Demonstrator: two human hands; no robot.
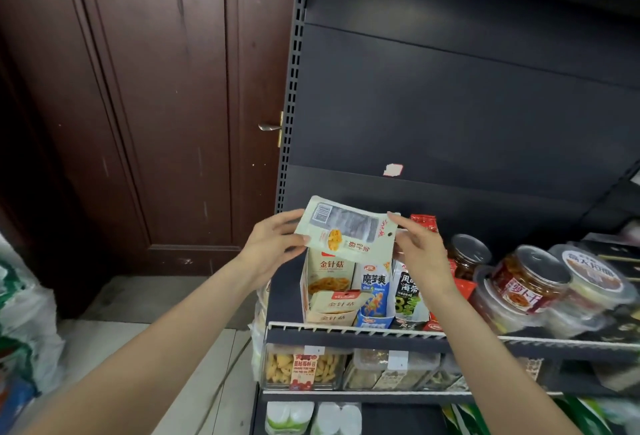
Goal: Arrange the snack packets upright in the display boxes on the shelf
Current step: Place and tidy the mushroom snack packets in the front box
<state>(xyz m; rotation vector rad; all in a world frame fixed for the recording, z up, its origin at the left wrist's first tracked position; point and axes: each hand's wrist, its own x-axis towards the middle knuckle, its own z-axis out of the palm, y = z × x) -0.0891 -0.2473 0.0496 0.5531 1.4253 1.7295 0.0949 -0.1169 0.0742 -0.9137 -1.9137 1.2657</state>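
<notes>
Both hands hold one pale packet in the air just above the beige box at the left end of the shelf. The left hand pinches the packet's left edge, thumb on the front near the lower corner and fingers curled behind. The right hand pinches its right edge beside the hang hole, forefinger stretched along the top corner. The packet lies sideways and tilted, barcode toward the upper left, its print turned on end. In the beige box more pale packets lean at the front, low against its cut-down wall. Just right of it stands a blue box, then a dark box partly hidden by the right wrist, with a red packet showing behind the right hand. Further right on the shelf stand round clear tubs, somewhat blurred. A dark red door stands to the left of the shelving
</notes>
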